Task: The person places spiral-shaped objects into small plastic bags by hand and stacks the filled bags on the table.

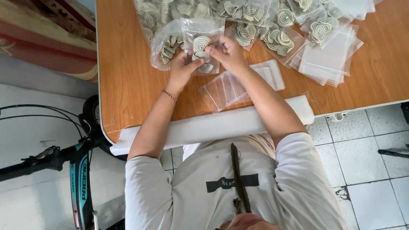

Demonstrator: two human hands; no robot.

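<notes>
The work surface is a wooden table (pixel 123 85) with an orange-brown top, standing on a pale tiled floor (pixel 366 149). A roll of white material (pixel 213 126) is lying along the table's near edge, between the tabletop and the person's torso.

Both hands are working close together at the middle of the table. The left hand (pixel 182 68) and the right hand (pixel 228 53) are pinching a small clear bag (pixel 203 44) from either side; the bag is holding swirl-patterned discs. It appears that the fingers are closed on the bag's film, though the exact grip is partly hidden.

A larger clear bag of discs (pixel 168 42) is resting on the table, touching the small bag's left side. A stack of empty clear bags (pixel 232 87) is lying just nearer the person than the held bag. More filled bags (pixel 277 36) are spreading to its right, beside a second stack of empty bags (pixel 330 57).

Left of the table, a bicycle (pixel 64 157) is standing close to the corner, narrowing the floor room there. The floor to the table's right is more open.
</notes>
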